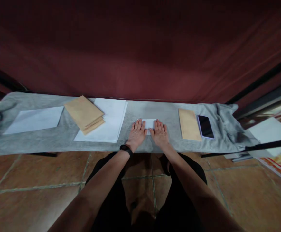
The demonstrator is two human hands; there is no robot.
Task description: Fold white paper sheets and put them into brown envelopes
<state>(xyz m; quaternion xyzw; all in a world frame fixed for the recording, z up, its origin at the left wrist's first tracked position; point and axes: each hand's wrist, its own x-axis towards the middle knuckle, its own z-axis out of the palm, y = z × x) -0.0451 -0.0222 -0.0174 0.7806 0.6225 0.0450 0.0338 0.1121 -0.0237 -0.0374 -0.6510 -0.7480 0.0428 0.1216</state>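
Observation:
A small folded sheet of white paper [149,123] lies on the grey cloth between my hands. My left hand [137,133] rests flat on its left part, fingers stretched out and pointing away from me. Over the right part lies my right hand [160,133], also flat with fingers extended. The two thumbs point inward and nearly meet at the paper's near side. Both palms hide the paper's side edges, so its full outline cannot be seen.
Left of my hands, brown envelopes [84,112] overlap a stack of white sheets [110,109]. Farther left lies another white sheet [37,119]. To the right are a brown envelope [190,125] and a phone [206,126]. Behind the cloth-covered bench [154,109] hangs a dark red curtain [140,74].

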